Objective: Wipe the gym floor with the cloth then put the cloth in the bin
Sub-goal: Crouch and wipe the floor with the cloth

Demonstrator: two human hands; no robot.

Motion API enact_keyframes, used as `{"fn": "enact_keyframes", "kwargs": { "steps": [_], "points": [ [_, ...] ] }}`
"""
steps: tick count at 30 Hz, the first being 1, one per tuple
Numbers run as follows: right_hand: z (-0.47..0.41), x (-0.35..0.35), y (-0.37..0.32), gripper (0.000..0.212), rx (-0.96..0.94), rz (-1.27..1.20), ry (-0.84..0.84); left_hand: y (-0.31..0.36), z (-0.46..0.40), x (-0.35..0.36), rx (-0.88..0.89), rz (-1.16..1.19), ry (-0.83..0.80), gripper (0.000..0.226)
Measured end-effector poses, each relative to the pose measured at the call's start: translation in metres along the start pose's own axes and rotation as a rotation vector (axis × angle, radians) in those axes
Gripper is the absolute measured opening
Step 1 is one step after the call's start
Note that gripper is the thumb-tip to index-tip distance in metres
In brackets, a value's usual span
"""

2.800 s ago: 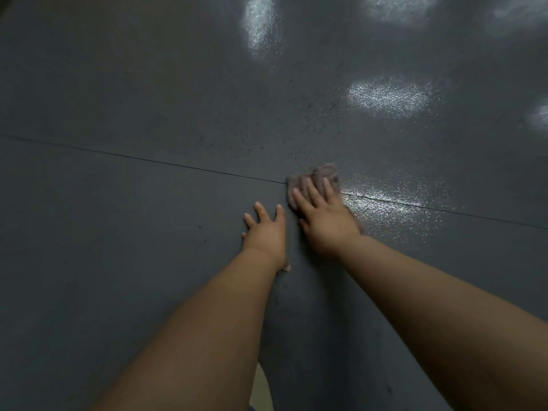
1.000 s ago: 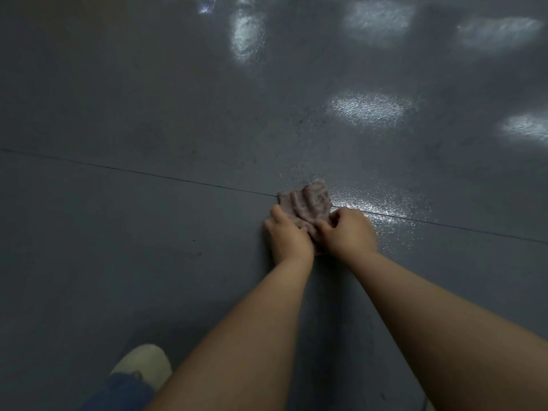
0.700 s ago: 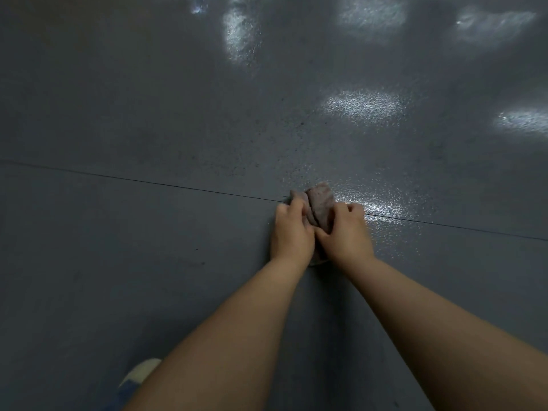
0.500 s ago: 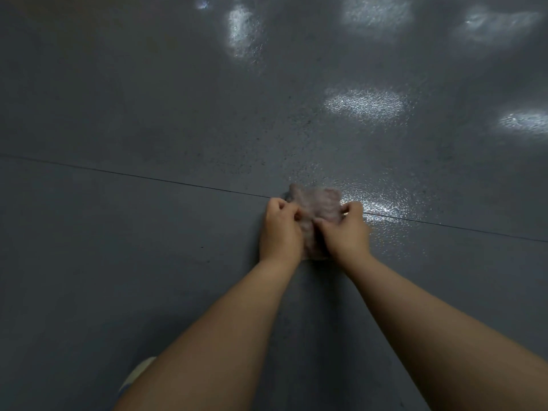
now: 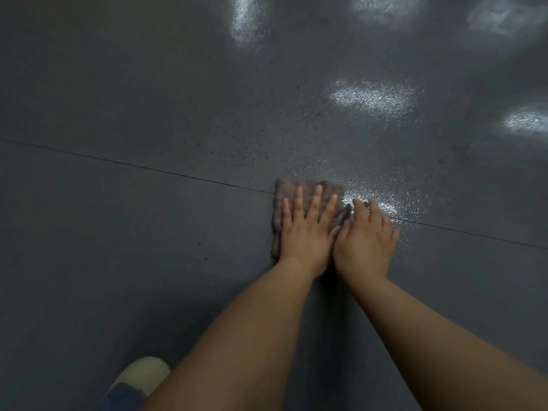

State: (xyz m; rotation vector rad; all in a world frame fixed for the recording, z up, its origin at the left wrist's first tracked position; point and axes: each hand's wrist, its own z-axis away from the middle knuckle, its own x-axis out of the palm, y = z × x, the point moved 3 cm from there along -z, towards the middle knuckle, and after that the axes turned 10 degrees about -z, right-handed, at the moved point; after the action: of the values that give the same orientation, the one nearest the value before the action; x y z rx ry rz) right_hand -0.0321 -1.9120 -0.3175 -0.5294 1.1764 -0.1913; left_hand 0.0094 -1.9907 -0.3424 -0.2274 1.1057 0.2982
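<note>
A brownish-grey cloth lies spread flat on the dark grey gym floor, across a thin seam line. My left hand rests palm-down on it with fingers spread. Touching it on the right, my right hand has its fingers curled, pinching the cloth's right edge. The near part of the cloth is hidden under my hands. No bin is in view.
The floor seam runs from left to right, rising to the left. Bright light reflections shine on the floor beyond the cloth. My pale shoe and a blue trouser leg sit at the bottom left.
Both hands were bunching and folding the cloth between them. Now the cloth lies flattened, and my left hand has opened flat on top of it.
</note>
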Motion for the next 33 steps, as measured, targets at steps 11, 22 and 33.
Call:
{"fn": "enact_keyframes", "kwargs": {
  "steps": [11,22,33],
  "points": [
    [-0.007,0.018,-0.026,0.055,-0.199,0.282,-0.254,-0.109,-0.041,-0.017,-0.077,-0.038,0.010,0.059],
    [0.002,0.039,-0.054,0.061,-0.225,0.147,-0.174,-0.111,0.025,0.023,-0.050,-0.080,0.163,0.061],
    [0.014,0.060,-0.091,0.061,-0.330,0.298,-0.357,-0.207,-0.044,-0.010,-0.282,0.070,0.023,0.063]
  ]
}}
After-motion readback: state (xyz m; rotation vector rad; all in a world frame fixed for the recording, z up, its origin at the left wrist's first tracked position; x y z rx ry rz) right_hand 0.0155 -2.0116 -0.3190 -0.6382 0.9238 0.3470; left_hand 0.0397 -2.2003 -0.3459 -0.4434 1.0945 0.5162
